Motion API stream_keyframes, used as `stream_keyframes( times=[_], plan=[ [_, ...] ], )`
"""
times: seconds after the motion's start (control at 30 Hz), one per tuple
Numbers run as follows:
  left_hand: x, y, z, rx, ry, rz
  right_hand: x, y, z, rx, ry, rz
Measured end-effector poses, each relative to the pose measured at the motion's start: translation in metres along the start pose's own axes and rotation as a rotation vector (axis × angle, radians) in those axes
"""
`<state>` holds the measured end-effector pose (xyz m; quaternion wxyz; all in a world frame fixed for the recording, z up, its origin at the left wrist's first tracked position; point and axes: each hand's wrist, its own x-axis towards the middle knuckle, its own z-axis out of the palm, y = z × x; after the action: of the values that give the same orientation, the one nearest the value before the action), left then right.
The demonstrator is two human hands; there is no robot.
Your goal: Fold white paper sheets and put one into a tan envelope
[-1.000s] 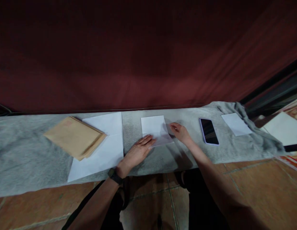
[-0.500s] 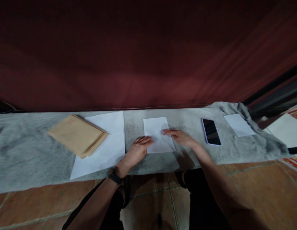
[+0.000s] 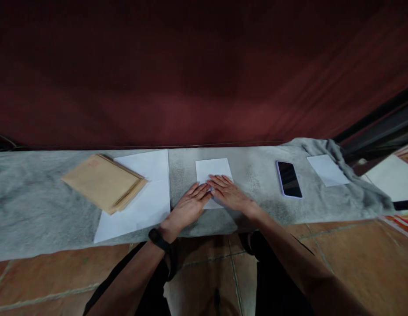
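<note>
A small white sheet of paper (image 3: 212,166) lies on the grey cloth in front of me, its lower half partly covered by my hands. My left hand (image 3: 189,205) rests with fingers stretched out over the sheet's left edge. Flat across the middle of the sheet lies my right hand (image 3: 229,193), fingers extended, their tips close to those of the left. Neither hand grips anything. A dark band is on my left wrist.
Left of my hands, a stack of brown envelopes (image 3: 103,182) lies partly on larger white sheets (image 3: 151,188). A phone (image 3: 289,179) and another white paper (image 3: 327,170) are on the right. Grey cloth (image 3: 32,202) covers the narrow bench; a dark red surface (image 3: 190,105) rises behind.
My right hand has moved left across the small sheet, from its right side to beside my left hand. The left hand stays at the left edge. The view has shifted slightly.
</note>
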<state>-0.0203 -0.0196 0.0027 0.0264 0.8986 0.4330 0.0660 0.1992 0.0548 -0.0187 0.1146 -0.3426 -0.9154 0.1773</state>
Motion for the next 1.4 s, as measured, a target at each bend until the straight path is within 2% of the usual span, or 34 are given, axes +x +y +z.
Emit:
stream_keyframes(
  times=[0.23,0.4,0.57,0.83,0.97,1.2,1.4],
  plan=[
    [0.009,0.039,0.004,0.096,0.022,0.051,0.018,-0.004,-0.001,-0.04,-0.067,0.058],
    [0.011,0.046,0.006,0.133,0.012,-0.005,0.033,-0.003,0.001,-0.057,-0.081,0.134],
    [0.011,0.051,0.006,0.094,0.009,-0.038,0.044,0.006,0.011,-0.059,-0.011,0.181],
    [0.008,0.053,0.004,0.067,0.008,-0.043,0.058,0.015,0.019,-0.086,0.106,0.265],
    [0.009,0.053,0.005,0.096,0.006,-0.043,0.057,0.014,0.021,-0.094,0.121,0.269],
    [0.007,0.049,0.007,0.067,0.025,-0.038,0.041,0.012,0.019,-0.105,0.121,0.246],
    [0.004,0.035,0.001,-0.038,0.012,-0.037,0.018,0.008,0.015,-0.111,0.116,0.217]
  ],
)
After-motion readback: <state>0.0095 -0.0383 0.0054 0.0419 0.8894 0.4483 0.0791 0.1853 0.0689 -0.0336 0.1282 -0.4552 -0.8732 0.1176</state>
